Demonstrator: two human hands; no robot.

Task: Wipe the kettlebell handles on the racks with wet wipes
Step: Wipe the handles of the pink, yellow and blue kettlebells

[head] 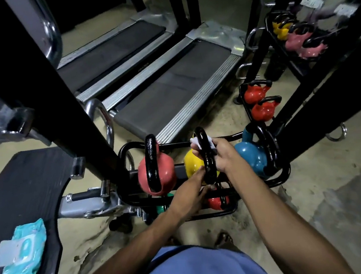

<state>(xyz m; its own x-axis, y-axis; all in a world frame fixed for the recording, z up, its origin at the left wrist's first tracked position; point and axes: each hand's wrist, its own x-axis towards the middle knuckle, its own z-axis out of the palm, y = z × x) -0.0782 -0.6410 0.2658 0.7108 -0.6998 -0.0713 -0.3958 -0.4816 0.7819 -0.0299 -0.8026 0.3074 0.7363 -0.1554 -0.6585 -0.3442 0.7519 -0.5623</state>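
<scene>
Yellow kettlebell [194, 165] sits mid-row on the top tier of a black tube rack [123, 156], between a coral-pink kettlebell [166, 175] on your left and a blue kettlebell [251, 158] on your right.

Head view, looking down: your right hand [223, 155] holds a white wet wipe [195, 142] against the upper arc of the yellow bell's black handle [207, 156], fingers curled round the bar. Your left hand [191, 193] grips the near leg of that handle low down, steadying it.

To wipe it well, fold the wipe right round the bar and draw it down each leg, inner face included. Shift your left hand so the spot beneath it gets cleaned too. The handle looks glossy and is probably slippery when wet.

A teal wet wipes pack [21, 249] lies on a black padded platform [22, 183], well to your left.
</scene>
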